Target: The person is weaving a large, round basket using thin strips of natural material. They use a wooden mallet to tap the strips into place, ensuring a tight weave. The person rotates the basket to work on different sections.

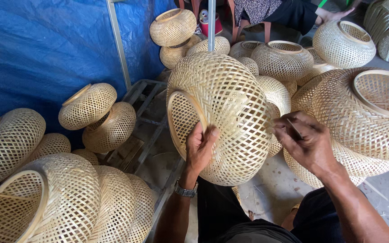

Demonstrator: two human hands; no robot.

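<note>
At the far left, a blue plastic tarpaulin point(37, 49) hangs as a backdrop behind stacked round woven bamboo lattice shades. One large pale shade with a wooden ring mouth point(46, 202) lies at the lower left corner of the floor, touching more shades beside it. Two smaller rounded bamboo shades point(97, 114) rest against each other just above it, near a grey metal frame point(147, 108) lying flat on the floor.

My left hand point(200, 148) grips the wooden rim of the large bulbous woven bamboo shade point(223, 112) held at centre. The thumb lies on the outer weave and the fingers point(193, 140) curl over the ring edge into the opening. A metal wristwatch point(185, 190) sits on that wrist. The shade is raised off the floor, tilted so its ring mouth faces left.

My right hand point(305, 141) is closed, pinching a thin dark strip-like tool point(293, 129) between thumb and forefinger. Its tip meets the right flank of the held shade.

To the right, a wide flattened bamboo shade with an open ring top point(365, 112) lies just beside my right hand. Further shades point(282, 58) are piled behind, toward the far edge of the concrete floor point(271, 189). A seated person's dark trouser leg point(293, 13) shows at the top.
</note>
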